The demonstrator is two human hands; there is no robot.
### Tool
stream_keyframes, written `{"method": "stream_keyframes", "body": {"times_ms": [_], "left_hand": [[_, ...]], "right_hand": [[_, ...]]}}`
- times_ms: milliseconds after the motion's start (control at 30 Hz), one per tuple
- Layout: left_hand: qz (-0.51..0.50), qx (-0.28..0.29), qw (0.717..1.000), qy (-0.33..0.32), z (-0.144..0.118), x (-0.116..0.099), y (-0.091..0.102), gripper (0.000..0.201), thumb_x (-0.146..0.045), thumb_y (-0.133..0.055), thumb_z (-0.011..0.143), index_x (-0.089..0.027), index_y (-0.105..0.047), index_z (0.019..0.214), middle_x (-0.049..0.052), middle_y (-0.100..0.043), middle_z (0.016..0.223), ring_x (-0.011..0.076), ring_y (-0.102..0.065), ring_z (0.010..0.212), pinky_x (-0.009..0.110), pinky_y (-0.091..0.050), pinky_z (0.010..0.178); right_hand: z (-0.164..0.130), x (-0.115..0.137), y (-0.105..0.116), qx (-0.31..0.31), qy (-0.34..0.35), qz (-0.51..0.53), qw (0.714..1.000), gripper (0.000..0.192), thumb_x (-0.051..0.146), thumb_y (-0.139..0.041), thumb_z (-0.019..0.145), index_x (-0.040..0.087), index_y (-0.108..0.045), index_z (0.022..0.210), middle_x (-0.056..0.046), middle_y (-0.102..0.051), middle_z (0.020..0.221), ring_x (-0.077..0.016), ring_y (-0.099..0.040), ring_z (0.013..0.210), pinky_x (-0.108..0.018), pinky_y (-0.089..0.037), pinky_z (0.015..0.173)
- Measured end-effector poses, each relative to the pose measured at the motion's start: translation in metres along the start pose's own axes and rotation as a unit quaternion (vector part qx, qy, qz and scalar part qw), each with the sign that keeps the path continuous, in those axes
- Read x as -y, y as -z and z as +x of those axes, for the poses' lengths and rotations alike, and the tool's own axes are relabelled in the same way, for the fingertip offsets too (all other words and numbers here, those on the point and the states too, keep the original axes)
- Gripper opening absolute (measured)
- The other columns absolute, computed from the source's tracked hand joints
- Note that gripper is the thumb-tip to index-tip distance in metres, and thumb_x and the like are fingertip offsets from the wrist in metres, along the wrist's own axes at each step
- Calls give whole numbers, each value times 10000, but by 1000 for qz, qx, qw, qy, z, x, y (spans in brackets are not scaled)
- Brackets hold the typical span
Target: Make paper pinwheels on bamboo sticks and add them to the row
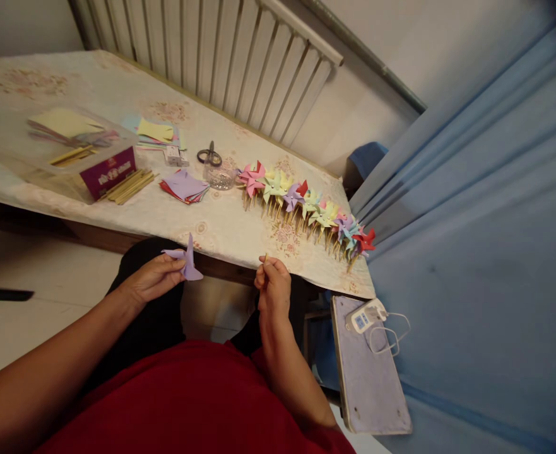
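The left hand [157,277] pinches a piece of purple paper [191,258] between thumb and fingertips, its flaps standing up, held just off the near edge of the table [240,233]. The right hand [275,284] has its fingers curled in, thumb pressed against them, gripping what looks like a thin stick [266,257]; only the yellow tip shows, at that same edge and well apart from the paper. From here I'd call this pinwheel part-made: the paper looks partly folded, and I see no stick joined to it. Just in from the near edge, left of the hands' gap, lies a pile of cut paper [184,186], with a clear tub [221,178] and scissors [210,156] beyond, towards the far edge. Further left, a bundle of sticks [130,187] lies against a plastic box [110,173], and more coloured sheets [156,130] sit behind, so plenty seems left to use. Towards the right end, a long row of pinwheels [322,214] slants down to the near right corner, all apparently finished, their sticks pointing at the near edge.
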State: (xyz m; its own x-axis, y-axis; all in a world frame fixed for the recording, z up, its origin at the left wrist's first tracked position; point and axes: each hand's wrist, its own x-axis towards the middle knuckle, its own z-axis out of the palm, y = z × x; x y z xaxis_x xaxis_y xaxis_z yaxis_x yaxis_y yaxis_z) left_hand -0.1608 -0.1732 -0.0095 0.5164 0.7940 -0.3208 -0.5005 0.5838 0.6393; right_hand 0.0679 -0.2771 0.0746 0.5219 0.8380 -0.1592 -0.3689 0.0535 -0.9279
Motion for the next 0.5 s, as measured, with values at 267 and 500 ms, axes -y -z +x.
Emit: {"method": "stream_keyframes", "body": {"times_ms": [267,500], "left_hand": [[-9,20,1000,-10,2,2,4,255,-15,-811,639,-94,-705,856,82,-758,745,189,-728,680,279,-607,680],[-13,7,1000,1,-2,0,-2,197,29,-775,659,-73,-725,820,98,-758,732,190,-729,683,284,-615,693]], "right_hand": [[0,0,2,2,8,1,1000,219,345,-681,682,172,-646,812,83,-522,521,-51,-342,407,-223,-218,439],[0,-3,3,-10,3,4,1000,209,361,-690,687,176,-633,765,80,-516,509,-53,-340,402,-230,-213,439]]}}
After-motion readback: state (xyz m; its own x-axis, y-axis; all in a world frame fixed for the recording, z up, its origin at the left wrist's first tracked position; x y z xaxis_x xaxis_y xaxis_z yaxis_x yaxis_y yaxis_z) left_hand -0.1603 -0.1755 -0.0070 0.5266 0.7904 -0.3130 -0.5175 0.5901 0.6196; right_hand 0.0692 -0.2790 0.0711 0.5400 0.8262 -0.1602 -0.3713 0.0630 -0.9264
